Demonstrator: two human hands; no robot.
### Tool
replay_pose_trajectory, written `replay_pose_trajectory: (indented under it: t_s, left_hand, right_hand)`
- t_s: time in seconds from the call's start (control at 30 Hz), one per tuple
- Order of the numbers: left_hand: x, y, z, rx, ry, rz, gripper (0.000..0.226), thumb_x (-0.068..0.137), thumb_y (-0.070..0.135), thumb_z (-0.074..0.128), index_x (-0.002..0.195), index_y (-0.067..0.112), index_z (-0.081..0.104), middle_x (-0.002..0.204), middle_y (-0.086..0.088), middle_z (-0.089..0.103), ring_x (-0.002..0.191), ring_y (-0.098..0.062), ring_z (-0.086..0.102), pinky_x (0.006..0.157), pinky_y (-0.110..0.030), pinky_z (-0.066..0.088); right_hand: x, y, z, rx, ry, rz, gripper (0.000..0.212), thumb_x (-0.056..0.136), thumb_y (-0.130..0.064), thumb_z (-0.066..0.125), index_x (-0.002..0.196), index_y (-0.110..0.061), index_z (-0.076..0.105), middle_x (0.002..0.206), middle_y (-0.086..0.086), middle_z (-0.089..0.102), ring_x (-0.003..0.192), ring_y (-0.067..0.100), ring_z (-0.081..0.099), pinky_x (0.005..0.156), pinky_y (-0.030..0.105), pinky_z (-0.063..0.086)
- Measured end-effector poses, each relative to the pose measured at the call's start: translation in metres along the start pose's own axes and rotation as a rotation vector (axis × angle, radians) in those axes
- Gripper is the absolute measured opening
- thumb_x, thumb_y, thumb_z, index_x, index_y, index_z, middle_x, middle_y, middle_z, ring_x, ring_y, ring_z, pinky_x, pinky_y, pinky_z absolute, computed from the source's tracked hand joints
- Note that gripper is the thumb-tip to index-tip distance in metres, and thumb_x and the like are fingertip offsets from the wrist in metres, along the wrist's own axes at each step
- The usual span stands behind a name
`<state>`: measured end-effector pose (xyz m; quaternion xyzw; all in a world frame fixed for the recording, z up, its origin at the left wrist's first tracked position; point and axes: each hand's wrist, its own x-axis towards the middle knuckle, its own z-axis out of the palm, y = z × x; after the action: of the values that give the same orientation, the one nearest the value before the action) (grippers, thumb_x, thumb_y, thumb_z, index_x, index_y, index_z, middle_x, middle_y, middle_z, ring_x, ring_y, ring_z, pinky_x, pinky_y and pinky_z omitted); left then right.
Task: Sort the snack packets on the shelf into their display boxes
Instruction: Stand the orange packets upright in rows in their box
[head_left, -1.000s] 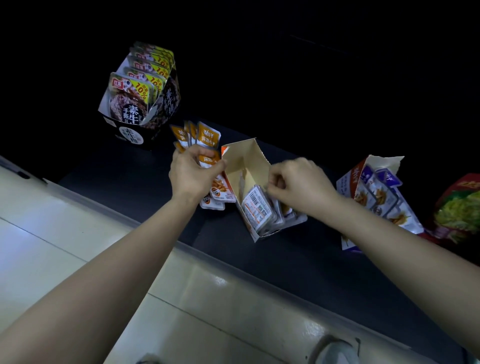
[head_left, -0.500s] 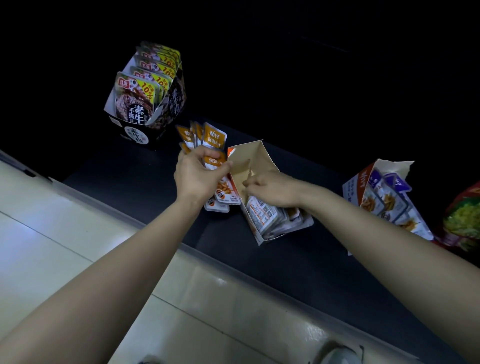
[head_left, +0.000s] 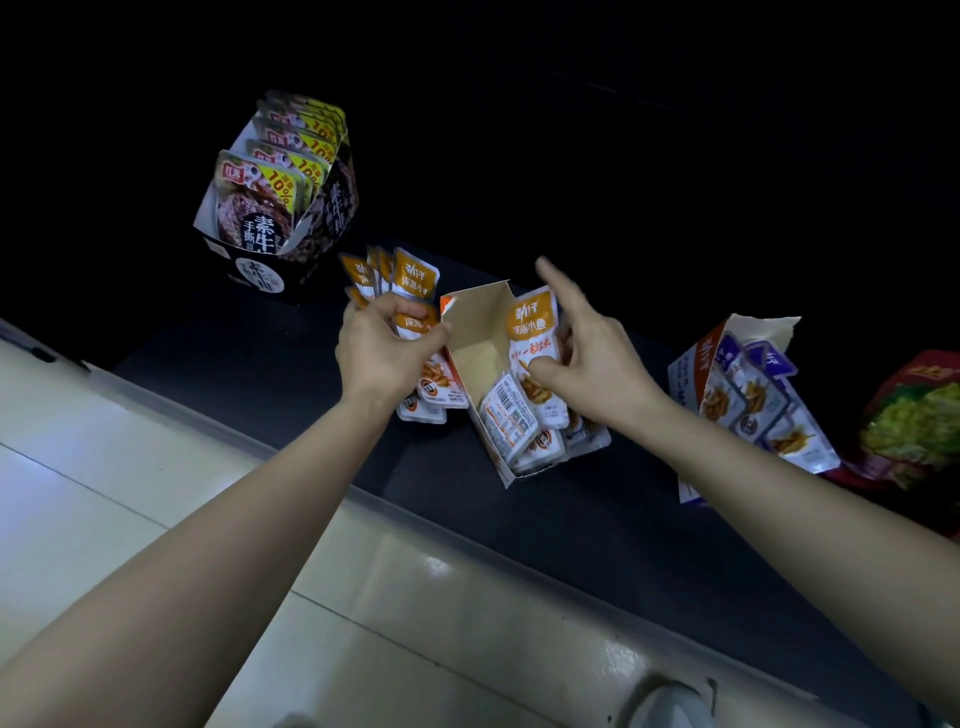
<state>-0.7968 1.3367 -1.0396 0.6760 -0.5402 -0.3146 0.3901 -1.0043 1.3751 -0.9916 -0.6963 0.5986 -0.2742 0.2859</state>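
My left hand (head_left: 382, 348) grips a fan of several orange-and-white snack packets (head_left: 410, 280) just left of an open cardboard display box (head_left: 475, 332) on the dark shelf. My right hand (head_left: 587, 364) holds one orange packet (head_left: 532, 332) upright inside that box, thumb on its front and index finger pointing up. More packets (head_left: 511, 415) lie stacked in the front of the box, one showing its barcode side.
A black display box of beef-style packets (head_left: 275, 208) stands at the back left. A blue-and-white box of purple packets (head_left: 748, 395) sits at the right, with a red-and-green bag (head_left: 914, 426) beyond it. The shelf's front edge (head_left: 363, 493) meets a pale tiled floor.
My right hand took a packet from the fan in my left hand and moved it right, into the box. The view has shifted slightly.
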Motion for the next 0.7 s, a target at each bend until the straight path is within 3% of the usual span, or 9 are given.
replay_pose_trajectory:
  t_s: [0.1, 0.17, 0.27, 0.43, 0.5, 0.57, 0.6, 0.7]
  left_hand:
    - [0.000, 0.001, 0.000, 0.003, 0.002, 0.000, 0.026, 0.074, 0.038, 0.082, 0.095, 0.027, 0.072, 0.115, 0.001, 0.052, 0.099, -0.012, 0.054, 0.086, -0.027, 0.045]
    - [-0.001, 0.001, 0.000, 0.002, 0.002, 0.001, 0.026, 0.074, 0.038, 0.082, 0.095, 0.027, 0.072, 0.115, 0.001, 0.052, 0.098, -0.012, 0.054, 0.084, -0.026, 0.045]
    - [-0.001, 0.001, -0.001, -0.004, 0.003, -0.001, 0.025, 0.073, 0.037, 0.082, 0.094, 0.027, 0.072, 0.113, 0.003, 0.050, 0.100, -0.013, 0.055, 0.085, -0.027, 0.046]
    - [0.000, -0.001, -0.001, -0.010, 0.004, 0.004, 0.025, 0.073, 0.038, 0.083, 0.094, 0.028, 0.072, 0.114, 0.002, 0.052, 0.098, -0.012, 0.055, 0.085, -0.027, 0.046]
    - [0.000, -0.002, -0.001, -0.014, 0.005, 0.004, 0.026, 0.073, 0.038, 0.083, 0.094, 0.027, 0.072, 0.114, 0.002, 0.052, 0.098, -0.012, 0.055, 0.086, -0.027, 0.047]
    - [0.000, -0.002, -0.001, -0.016, 0.006, 0.000, 0.027, 0.073, 0.038, 0.083, 0.095, 0.027, 0.072, 0.112, 0.003, 0.051, 0.098, -0.012, 0.054, 0.086, -0.027, 0.046]
    - [0.000, -0.002, -0.001, -0.018, 0.004, -0.002, 0.027, 0.073, 0.039, 0.083, 0.095, 0.027, 0.072, 0.112, 0.003, 0.051, 0.098, -0.011, 0.054, 0.086, -0.027, 0.046]
    - [0.000, -0.001, -0.001, -0.024, 0.002, 0.002, 0.028, 0.073, 0.038, 0.083, 0.096, 0.026, 0.073, 0.114, 0.002, 0.051, 0.098, -0.012, 0.054, 0.086, -0.027, 0.047]
  right_hand:
    - [-0.002, 0.004, -0.001, -0.006, 0.038, -0.006, 0.064, 0.074, -0.007, 0.068, 0.132, -0.023, 0.047, 0.078, -0.009, 0.065, 0.063, -0.001, 0.057, 0.064, 0.019, 0.044]
    - [-0.003, 0.004, 0.002, 0.032, 0.084, 0.010, 0.054, 0.072, -0.008, 0.071, 0.119, -0.019, 0.047, 0.083, -0.005, 0.067, 0.064, 0.001, 0.059, 0.063, 0.022, 0.046]
    - [-0.002, 0.003, 0.000, -0.034, 0.181, -0.033, 0.042, 0.073, -0.015, 0.073, 0.103, -0.017, 0.044, 0.075, -0.005, 0.065, 0.066, 0.005, 0.061, 0.062, 0.024, 0.046]
    - [-0.017, 0.008, 0.008, -0.245, 0.052, -0.148, 0.020, 0.073, -0.018, 0.068, 0.075, -0.018, 0.047, 0.065, -0.009, 0.053, 0.061, 0.007, 0.051, 0.061, 0.032, 0.042]
    - [-0.021, 0.009, 0.004, -0.253, -0.011, -0.196, 0.020, 0.073, -0.015, 0.066, 0.090, -0.018, 0.056, 0.068, -0.009, 0.051, 0.063, 0.007, 0.048, 0.066, 0.030, 0.042]
    - [-0.021, 0.010, -0.002, -0.238, -0.083, -0.184, 0.054, 0.075, -0.016, 0.066, 0.127, -0.022, 0.052, 0.074, -0.008, 0.055, 0.069, 0.007, 0.052, 0.069, 0.023, 0.042]
    - [-0.020, 0.011, -0.003, -0.243, -0.091, -0.178, 0.058, 0.078, -0.018, 0.066, 0.134, -0.022, 0.051, 0.079, -0.007, 0.057, 0.076, 0.008, 0.053, 0.072, 0.022, 0.044]
    - [-0.021, 0.015, 0.003, -0.284, -0.102, -0.195, 0.036, 0.080, -0.030, 0.061, 0.112, -0.017, 0.068, 0.095, -0.004, 0.056, 0.096, 0.011, 0.051, 0.086, 0.031, 0.046]
